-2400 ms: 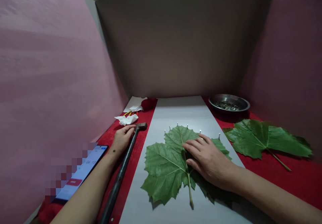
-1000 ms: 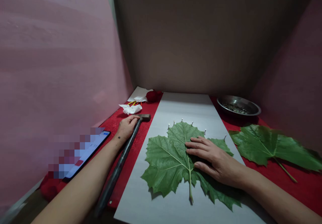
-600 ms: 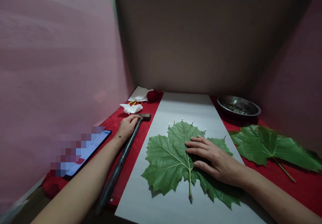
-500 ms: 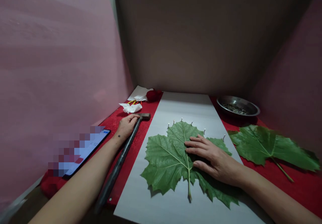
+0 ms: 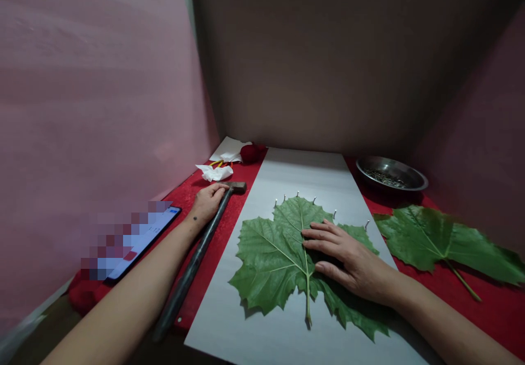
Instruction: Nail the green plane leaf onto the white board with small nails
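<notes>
My right hand lies with its fingers stretched out over the right side of a large green leaf, pressing it on a white board. Several nails stand upright along the leaf's upper edge. Left of the board, a hammer with a dark handle rests on the red cloth. My left hand is closed at its head end, fingertips on the metal; the undersides of those fingers are hidden.
A metal bowl of nails stands at the back right, with a second leaf in front of it. A phone lies at the left. Crumpled tissue and a dark red ball-like thing sit at the back left. Walls enclose both sides.
The view has shifted very slightly. Both hands, the leaf and the hammer keep their places.
</notes>
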{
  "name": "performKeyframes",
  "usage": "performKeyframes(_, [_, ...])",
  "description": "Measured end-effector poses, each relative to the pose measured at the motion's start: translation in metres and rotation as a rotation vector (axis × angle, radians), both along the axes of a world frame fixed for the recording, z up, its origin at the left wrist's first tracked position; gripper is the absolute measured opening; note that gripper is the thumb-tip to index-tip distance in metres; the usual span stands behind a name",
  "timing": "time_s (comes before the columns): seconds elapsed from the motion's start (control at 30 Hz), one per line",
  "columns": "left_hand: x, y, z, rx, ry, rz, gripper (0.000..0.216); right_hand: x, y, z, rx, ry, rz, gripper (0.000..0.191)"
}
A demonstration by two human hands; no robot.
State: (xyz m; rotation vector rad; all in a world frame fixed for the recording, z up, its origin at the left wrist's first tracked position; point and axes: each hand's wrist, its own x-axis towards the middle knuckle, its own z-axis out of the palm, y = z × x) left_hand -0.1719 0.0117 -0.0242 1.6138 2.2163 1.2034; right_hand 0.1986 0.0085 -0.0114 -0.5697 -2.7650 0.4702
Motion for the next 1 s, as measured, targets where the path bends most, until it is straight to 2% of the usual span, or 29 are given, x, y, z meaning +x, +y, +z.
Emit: performKeyframes(1.0, [0.0021, -0.0014, 0.0025, 0.001, -0.002, -0.012, 0.041, 0.0004, 0.0014, -0.0002, -0.018, 0.036, 0.017, 0.038])
